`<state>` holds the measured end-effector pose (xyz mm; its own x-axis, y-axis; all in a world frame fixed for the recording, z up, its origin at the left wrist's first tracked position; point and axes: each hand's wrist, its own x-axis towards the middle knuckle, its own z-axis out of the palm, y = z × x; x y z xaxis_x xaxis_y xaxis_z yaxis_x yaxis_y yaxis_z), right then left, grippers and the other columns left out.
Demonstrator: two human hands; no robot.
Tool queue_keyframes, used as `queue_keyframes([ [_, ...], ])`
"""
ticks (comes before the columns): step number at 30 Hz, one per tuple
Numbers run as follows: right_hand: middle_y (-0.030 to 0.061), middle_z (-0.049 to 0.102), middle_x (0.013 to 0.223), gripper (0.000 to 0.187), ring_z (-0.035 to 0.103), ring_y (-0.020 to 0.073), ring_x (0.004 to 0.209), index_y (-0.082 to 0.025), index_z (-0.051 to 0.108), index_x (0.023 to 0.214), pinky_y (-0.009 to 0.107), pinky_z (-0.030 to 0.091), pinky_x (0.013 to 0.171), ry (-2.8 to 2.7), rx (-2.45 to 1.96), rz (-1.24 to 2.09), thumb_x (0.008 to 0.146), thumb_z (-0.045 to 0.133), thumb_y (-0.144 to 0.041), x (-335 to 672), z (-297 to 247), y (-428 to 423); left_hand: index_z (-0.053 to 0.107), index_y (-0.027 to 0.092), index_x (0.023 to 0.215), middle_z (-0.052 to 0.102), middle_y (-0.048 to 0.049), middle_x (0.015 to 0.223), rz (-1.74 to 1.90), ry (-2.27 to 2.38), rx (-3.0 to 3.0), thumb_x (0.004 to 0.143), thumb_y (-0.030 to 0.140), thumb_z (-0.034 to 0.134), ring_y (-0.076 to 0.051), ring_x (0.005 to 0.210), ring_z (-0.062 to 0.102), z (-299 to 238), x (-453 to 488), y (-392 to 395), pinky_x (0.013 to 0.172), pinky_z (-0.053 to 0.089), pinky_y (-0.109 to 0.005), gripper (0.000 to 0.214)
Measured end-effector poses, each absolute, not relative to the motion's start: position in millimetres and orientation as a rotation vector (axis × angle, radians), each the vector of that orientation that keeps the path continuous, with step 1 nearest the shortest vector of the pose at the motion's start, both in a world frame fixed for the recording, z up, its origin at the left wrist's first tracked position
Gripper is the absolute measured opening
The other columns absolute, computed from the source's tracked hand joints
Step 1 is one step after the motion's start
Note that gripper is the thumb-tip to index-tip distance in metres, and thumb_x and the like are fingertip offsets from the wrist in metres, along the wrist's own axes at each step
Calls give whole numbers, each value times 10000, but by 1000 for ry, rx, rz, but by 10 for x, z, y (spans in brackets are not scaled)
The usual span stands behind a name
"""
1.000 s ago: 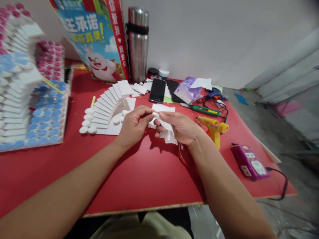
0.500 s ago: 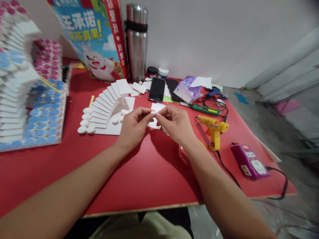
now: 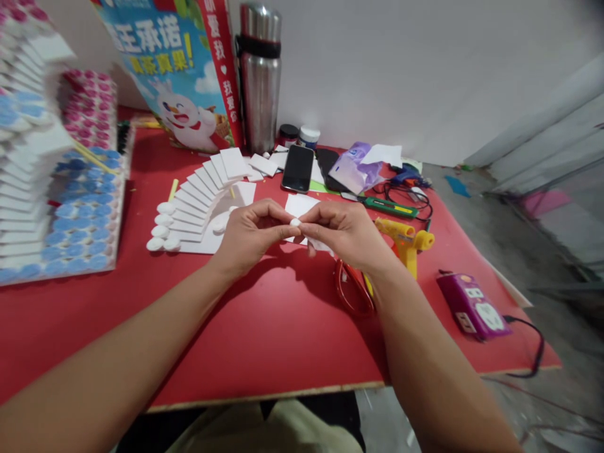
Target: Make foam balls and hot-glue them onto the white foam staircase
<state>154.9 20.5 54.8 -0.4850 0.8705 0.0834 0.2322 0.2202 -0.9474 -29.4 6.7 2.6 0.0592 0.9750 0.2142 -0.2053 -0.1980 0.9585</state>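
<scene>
My left hand [image 3: 250,236] and my right hand [image 3: 346,233] meet above the red table [image 3: 264,327], fingertips pinched together on a small white foam piece [image 3: 295,222]. My right hand also keeps a bit of white foam sheet under its fingers. Behind the hands lies a white foam sheet [image 3: 299,204]. To the left stands a white foam spiral staircase [image 3: 201,195] with small white ovals at its steps' ends. A yellow glue gun [image 3: 406,242] lies just right of my right hand, and red-handled scissors [image 3: 352,289] lie below that wrist.
A larger stepped foam model with blue and pink dots [image 3: 51,170] fills the left side. At the back stand a steel flask [image 3: 259,75], a printed box [image 3: 174,69], a phone [image 3: 298,167], a tissue pack [image 3: 353,168], a green cutter [image 3: 389,207]. A purple power strip [image 3: 472,308] sits near the right edge.
The larger white piece that hung from my right hand a second ago is mostly out of sight. Both hands have closed their fingertips on a small white bit. The scissors now show below my right wrist.
</scene>
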Motion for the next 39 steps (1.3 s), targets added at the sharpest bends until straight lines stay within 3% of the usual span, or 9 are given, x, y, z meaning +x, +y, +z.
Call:
queue_keyframes([
  [5,-7,682,644,211,652,140,551,-190,680,770,278,517,577,-1861,-988,1290,871,739,-364,1546,568,174,829,215,962,734,-32,809,1296,893,1253,723,260,882,-178,711,706,25,-338,66,690,595,-327,249],
  [10,1,701,675,198,633,127,538,-187,669,763,274,514,571,-1876,-1043,1170,912,680,-315,1497,520,159,852,225,925,739,-45,804,1351,947,1310,771,281,851,-178,725,696,38,-308,43,707,584,-327,164],
  [16,12,712,728,163,649,124,543,-175,650,775,263,509,552,-1834,-1083,1103,917,650,-254,1476,427,200,841,272,1047,740,-44,868,1337,935,1522,939,331,697,-175,831,698,2,-309,63,853,561,-338,189],
  [23,17,724,703,165,630,125,564,-180,638,760,262,485,577,-1882,-1151,970,911,642,-248,1442,341,200,852,223,942,736,-42,793,1393,988,1500,899,366,743,-166,752,679,7,-274,43,757,554,-298,186],
  [27,24,725,701,167,635,133,551,-187,632,738,269,484,566,-1892,-1210,875,902,632,-216,1413,319,172,844,209,895,732,-35,770,1437,998,1504,894,285,736,-158,719,677,9,-245,32,726,549,-284,132],
  [32,47,747,745,163,704,166,589,-177,659,773,283,544,581,-1688,-1198,1290,897,678,-281,1450,388,225,813,192,968,725,-34,823,1378,1084,1607,947,256,647,-156,760,678,34,-265,39,758,536,-280,179],
  [36,88,778,819,279,759,238,681,-174,675,953,364,620,633,-1278,-1127,1791,891,705,-444,1531,438,295,771,178,1025,736,-44,922,1349,1170,1679,966,266,612,-168,849,675,61,-313,55,834,516,-294,191],
  [39,91,787,868,363,764,245,712,-175,653,1047,366,624,641,-1220,-1085,1924,806,802,-402,1560,438,310,754,173,1035,740,-42,922,1295,1163,1682,969,277,603,-168,835,671,63,-336,67,828,514,-300,195],
])
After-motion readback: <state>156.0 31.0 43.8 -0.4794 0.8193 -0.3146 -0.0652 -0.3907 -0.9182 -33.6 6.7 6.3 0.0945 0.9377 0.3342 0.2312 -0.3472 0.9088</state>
